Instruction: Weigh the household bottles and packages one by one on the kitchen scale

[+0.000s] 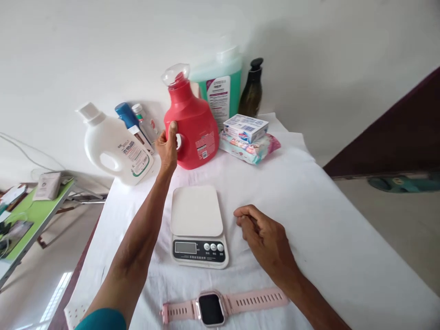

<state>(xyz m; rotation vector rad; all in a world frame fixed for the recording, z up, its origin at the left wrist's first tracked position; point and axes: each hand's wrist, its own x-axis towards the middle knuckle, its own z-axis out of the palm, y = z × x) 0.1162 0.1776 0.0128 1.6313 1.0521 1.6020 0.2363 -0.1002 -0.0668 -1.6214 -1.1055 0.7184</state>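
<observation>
My left hand is wrapped round the handle of a red detergent jug with a clear cap, at the back of the table. The jug looks slightly tilted; whether its base touches the cloth I cannot tell. My right hand has its fingers curled and pressed together just right of a white kitchen scale. Nothing shows in those fingers, though their inner side is hidden. The scale's platform is bare and its display looks blank. Nearest me, a pink smartwatch lies with its strap stretched out flat.
Left of the red jug are a white jug, a blue-capped bottle and a small clear bottle. Behind stand a green liquid container and a dark pump bottle. A box rests on a wipes pack.
</observation>
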